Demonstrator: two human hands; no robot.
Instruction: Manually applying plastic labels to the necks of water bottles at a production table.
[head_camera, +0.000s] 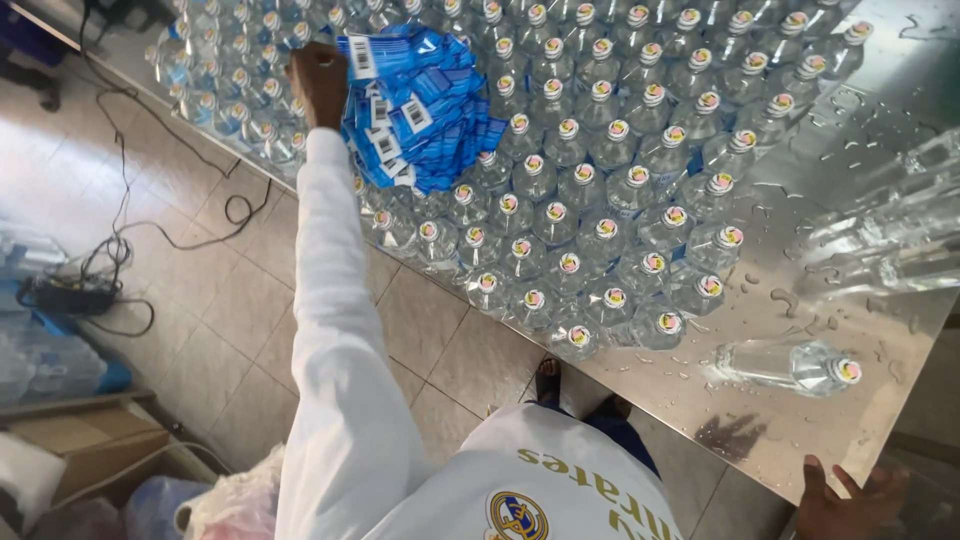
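White long-sleeved shirt (350, 400) (crest printed).

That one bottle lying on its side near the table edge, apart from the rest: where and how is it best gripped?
Probably around the middle of the lying bottle, fingers coming down from above. Its round body lies flat on the wet metal table, cap pointing right, with open space on both long sides. The wet surface may make it slippery.

labels: a heap of blue and white paper bottle labels (420, 105), lying on top of the bottle caps
bottles: clear plastic water bottles (590, 200), standing upright, packed close together on the shiny metal table
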